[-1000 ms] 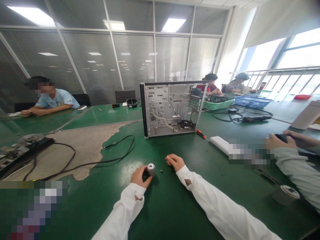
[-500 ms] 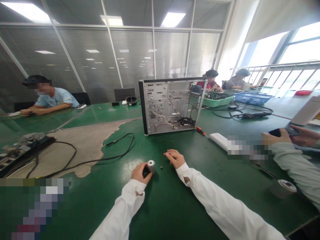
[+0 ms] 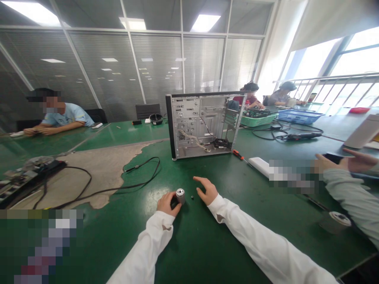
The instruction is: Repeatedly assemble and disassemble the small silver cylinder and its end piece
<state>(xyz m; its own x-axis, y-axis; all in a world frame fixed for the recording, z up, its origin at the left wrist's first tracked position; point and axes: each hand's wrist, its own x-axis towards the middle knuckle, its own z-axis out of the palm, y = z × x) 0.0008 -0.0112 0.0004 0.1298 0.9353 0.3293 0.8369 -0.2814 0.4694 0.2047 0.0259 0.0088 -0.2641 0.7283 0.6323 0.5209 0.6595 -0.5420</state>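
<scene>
My left hand (image 3: 168, 203) is wrapped around the side of a small silver cylindrical electric motor (image 3: 180, 197), which stands upright on the green table. Dark holes show in its top face. Just to the right of it lies a tiny dark metal piece (image 3: 192, 197), too small to name. My right hand (image 3: 207, 191) hovers near that piece, thumb and forefinger apart, with nothing between them. Beyond both hands stands an open computer case (image 3: 204, 126), with loose cables and a black fan inside.
An orange-handled screwdriver (image 3: 237, 154) and a white box (image 3: 260, 167) lie right of the case. A black cable (image 3: 118, 189) crosses the left side. Another person's hands (image 3: 340, 162) hold a dark object at right, near another metal cylinder (image 3: 336, 225). Green (image 3: 259, 119) and blue baskets (image 3: 300, 115) stand behind.
My right hand has opened, thumb and forefinger spreading apart beside the tiny piece. My left hand stays on the motor. At right, the other person's hands have shifted slightly.
</scene>
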